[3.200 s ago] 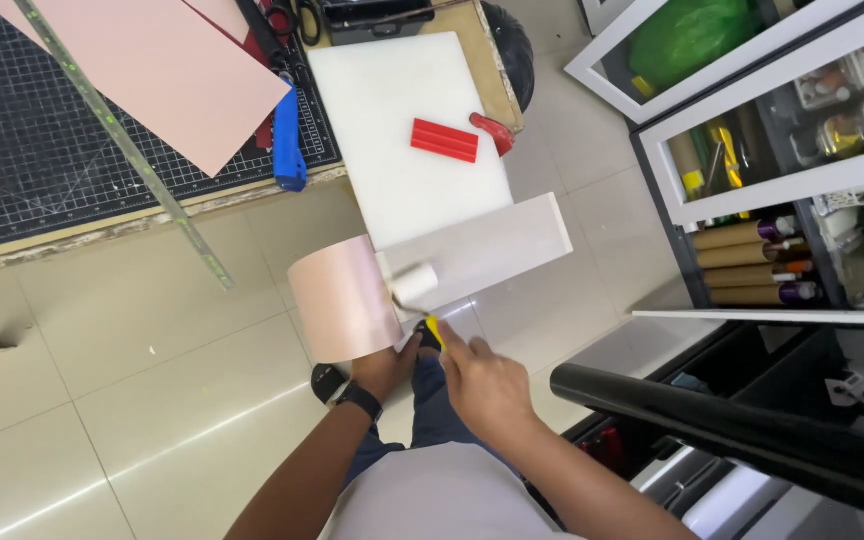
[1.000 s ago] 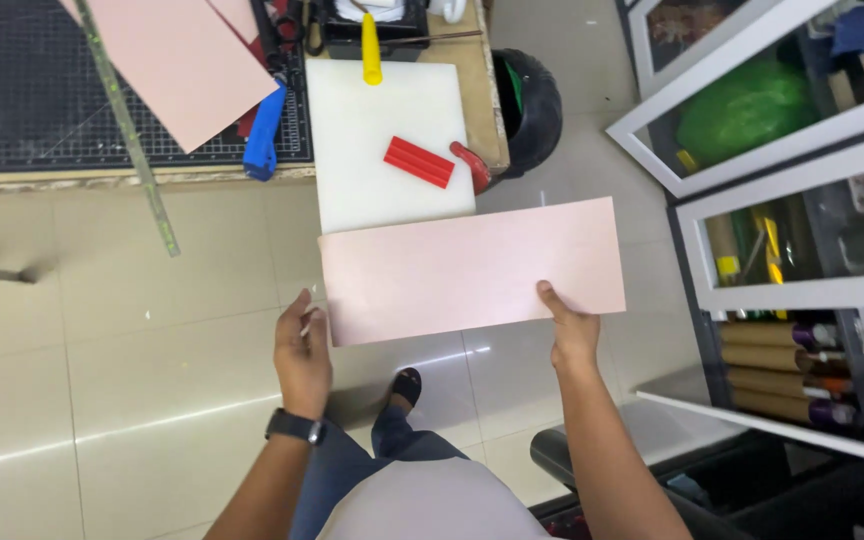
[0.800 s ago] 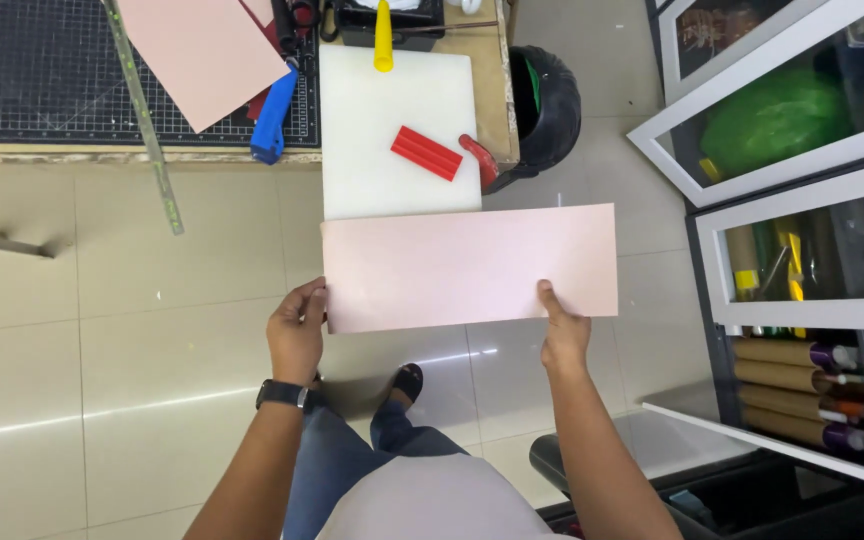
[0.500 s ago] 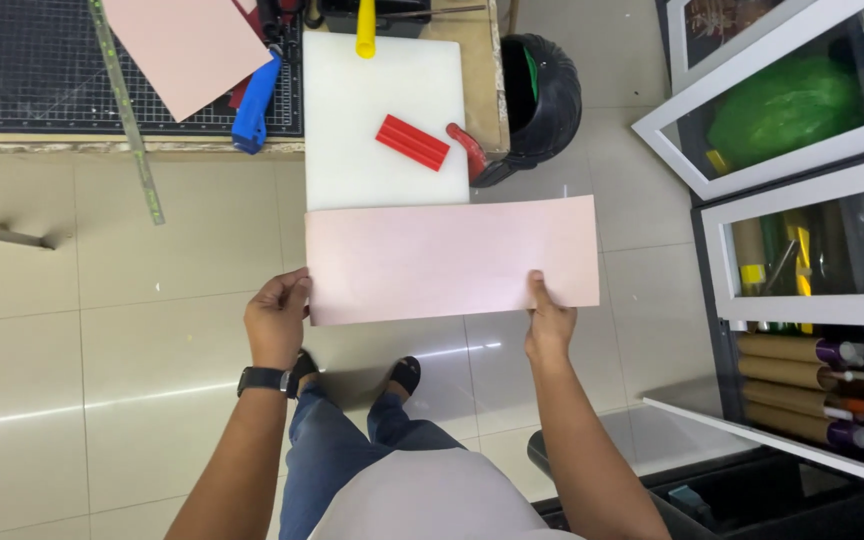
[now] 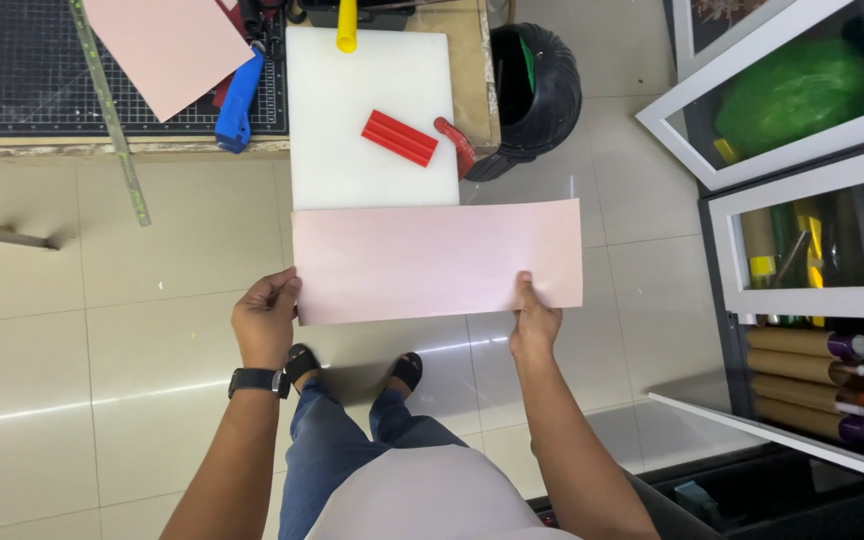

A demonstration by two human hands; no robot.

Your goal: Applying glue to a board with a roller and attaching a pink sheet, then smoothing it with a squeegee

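The left hand is pinching the lower left corner of a pink sheet, fingers curled at its left edge. The right hand is gripping the sheet's bottom edge toward the right, thumb lying on top. The sheet is hanging flat and level across the middle of the frame, its top edge overlapping the near edge of a white board above it. A red block is lying on that board, well apart from the sheet. A second pink sheet is resting on a dark mat in the upper left. A black bin is standing just right of the board. Tiled floor is lying open on the left and below the hands; cabinet doors are crowding the right side.
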